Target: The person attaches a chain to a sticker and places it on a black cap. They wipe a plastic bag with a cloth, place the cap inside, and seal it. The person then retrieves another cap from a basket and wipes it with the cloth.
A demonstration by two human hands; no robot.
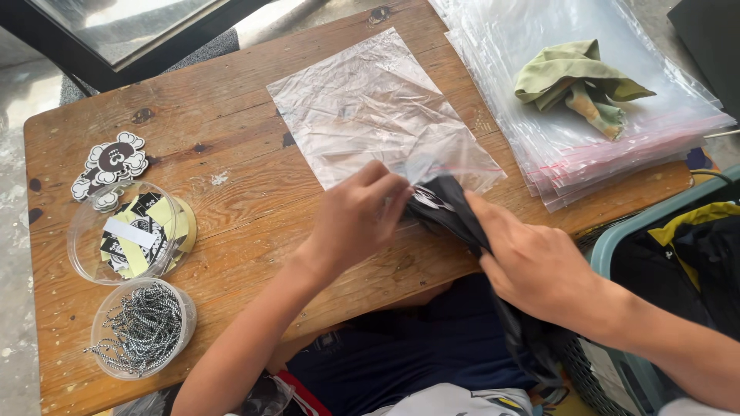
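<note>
On the worn wooden surface (231, 146) I see my left hand (358, 216) and right hand (532, 266), fingers closed on black cloth (451, 208), its end hidden at the clear bag's (370, 108) mouth, round sticker tub (131, 231) far left.

You've got two round tubs (131, 231) at nine o'clock, one crumpled green cloth (582, 85) at one o'clock, two hands (358, 219)

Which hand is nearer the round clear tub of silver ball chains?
Left. The left hand is right of the round clear tub of silver ball chains; the right hand is farther right.
</note>
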